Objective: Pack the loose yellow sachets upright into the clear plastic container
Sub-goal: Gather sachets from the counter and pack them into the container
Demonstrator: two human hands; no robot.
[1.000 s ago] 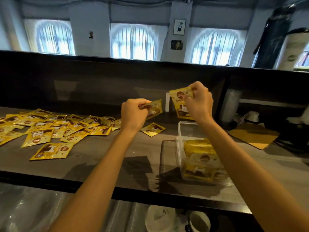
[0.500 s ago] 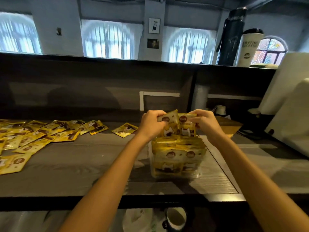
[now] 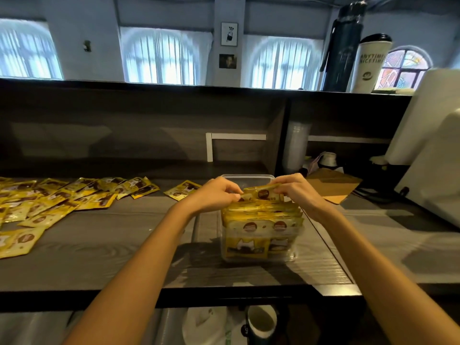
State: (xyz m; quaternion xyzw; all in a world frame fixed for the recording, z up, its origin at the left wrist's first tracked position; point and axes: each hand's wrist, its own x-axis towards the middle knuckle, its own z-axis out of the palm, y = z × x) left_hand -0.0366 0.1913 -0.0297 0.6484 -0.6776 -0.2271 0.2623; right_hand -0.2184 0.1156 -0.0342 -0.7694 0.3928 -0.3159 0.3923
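While the left hand and right hand each curl their fingers round a top corner of the sachets and pinch them between them, the sachets stand upright with their lower part inside the container. They sit just behind the packed row, which fills the near part of the container and rests against its front wall. The far part looks free.

To do this step well, I judge, the sachets should go straight down with both corners level, so that none folds or catches on the row's top edges. A thumb pressing the row toward the near wall would widen the slot. Once the bottom edges meet the floor, releasing one hand at a time should stop them toppling back into the free space.

The container stands toward the right end of the bench, about midway between its near and far edges. A stray sachet lies just left of it, and the loose pile spreads along the far edge toward the left corner.
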